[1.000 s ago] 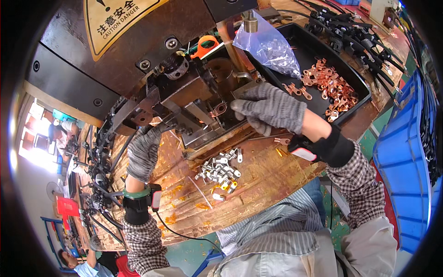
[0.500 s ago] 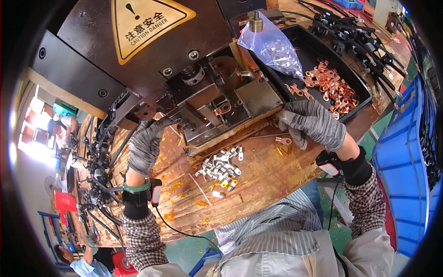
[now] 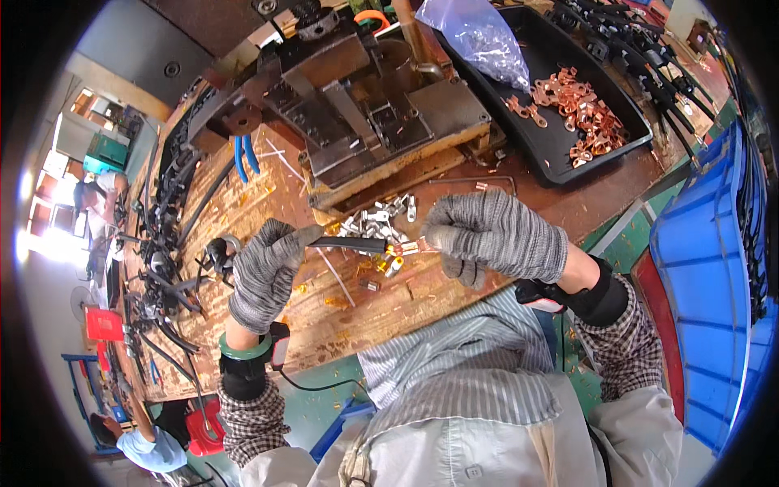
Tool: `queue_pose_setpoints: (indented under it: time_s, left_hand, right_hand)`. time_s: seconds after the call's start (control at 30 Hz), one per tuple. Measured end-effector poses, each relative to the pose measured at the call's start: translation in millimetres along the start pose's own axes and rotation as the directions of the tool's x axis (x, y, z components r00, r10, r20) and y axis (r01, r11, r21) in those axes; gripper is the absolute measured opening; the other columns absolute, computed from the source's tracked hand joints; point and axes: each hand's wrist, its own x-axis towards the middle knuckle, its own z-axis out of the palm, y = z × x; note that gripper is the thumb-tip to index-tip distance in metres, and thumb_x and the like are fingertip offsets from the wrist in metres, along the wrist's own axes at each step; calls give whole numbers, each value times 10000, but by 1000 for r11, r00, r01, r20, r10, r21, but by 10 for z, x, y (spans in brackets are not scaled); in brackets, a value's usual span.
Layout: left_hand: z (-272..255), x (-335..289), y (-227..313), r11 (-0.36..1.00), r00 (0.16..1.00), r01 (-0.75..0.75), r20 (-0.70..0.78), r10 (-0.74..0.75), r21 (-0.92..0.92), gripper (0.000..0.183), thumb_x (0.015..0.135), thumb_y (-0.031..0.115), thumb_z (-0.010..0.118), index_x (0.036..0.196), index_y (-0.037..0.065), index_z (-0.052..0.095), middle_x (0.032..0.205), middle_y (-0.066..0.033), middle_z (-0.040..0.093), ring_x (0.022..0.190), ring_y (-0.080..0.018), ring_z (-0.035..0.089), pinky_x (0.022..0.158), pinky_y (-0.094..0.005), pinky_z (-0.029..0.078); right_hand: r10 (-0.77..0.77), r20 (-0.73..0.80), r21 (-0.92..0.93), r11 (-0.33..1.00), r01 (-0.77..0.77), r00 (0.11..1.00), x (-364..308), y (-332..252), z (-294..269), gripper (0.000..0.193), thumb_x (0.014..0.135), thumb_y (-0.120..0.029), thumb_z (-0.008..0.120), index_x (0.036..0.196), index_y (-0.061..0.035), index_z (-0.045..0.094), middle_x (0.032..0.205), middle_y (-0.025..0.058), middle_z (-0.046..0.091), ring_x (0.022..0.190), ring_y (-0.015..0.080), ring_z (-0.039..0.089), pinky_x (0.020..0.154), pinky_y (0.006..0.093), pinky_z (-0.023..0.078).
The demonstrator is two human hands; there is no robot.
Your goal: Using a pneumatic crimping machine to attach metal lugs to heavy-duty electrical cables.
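In the head view, the left hand in a grey knitted glove [image 3: 272,272] has its thumb and fingertips closed on the left end of a short black sheathed cable piece [image 3: 353,243]. The cable is held above the worn wooden tabletop [image 3: 389,308], its long axis running nearly level from left to right and its stripped end pointing toward the right hand in a matching grey glove [image 3: 495,239]. That hand's fingers are pinched together on a flat copper lug [image 3: 422,245], which lies in line with the cable, its barrel facing left; whether the strands sit inside it, I cannot tell. Just beyond them lies a pile of silver metal terminals [image 3: 377,217], in front of a dark steel press die block [image 3: 357,130].
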Motion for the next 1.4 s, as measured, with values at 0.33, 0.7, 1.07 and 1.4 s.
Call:
queue_pose_setpoints:
  time_s: [0.33, 0.7, 1.07, 1.4]
  left_hand:
    - [330, 204, 635, 961, 995, -100, 31, 95, 257, 267, 731, 275, 622, 964, 143, 624, 797, -46, 592, 699, -228, 574, 568, -334, 461]
    - [391, 194, 628, 967, 999, -44, 37, 35, 253, 258, 783, 288, 582, 977, 119, 606, 736, -34, 596, 587, -208, 584, 484, -316, 451]
    - [405, 285, 546, 895, 958, -259, 214, 191, 362, 257, 809, 252, 544, 986, 70, 583, 749, -56, 592, 597, -195, 584, 459, -302, 442]
    - [306, 167, 407, 961, 991, -133, 58, 122, 243, 342, 797, 306, 547, 1102, 155, 506, 845, -63, 582, 705, -241, 572, 537, -341, 448]
  right_hand:
    - [-56, -140, -26, 998, 52, 989, -185, -76, 194, 180, 860, -189, 528, 889, -18, 574, 642, 47, 582, 534, 90, 563, 460, 212, 459]
    - [-233, -398, -81, 972, 219, 887, -221, 104, 457, 168, 853, -159, 523, 831, -2, 577, 599, 65, 582, 527, 120, 586, 493, 252, 451]
    - [-529, -257, -562, 762, 320, 809, -107, 178, 274, 107, 775, -110, 554, 815, -13, 570, 646, 151, 543, 567, 295, 547, 518, 354, 421]
    - [-209, -330, -275, 954, 119, 921, -227, 61, 291, 171, 849, -161, 526, 797, 0, 553, 545, 69, 553, 457, 137, 560, 427, 245, 427]
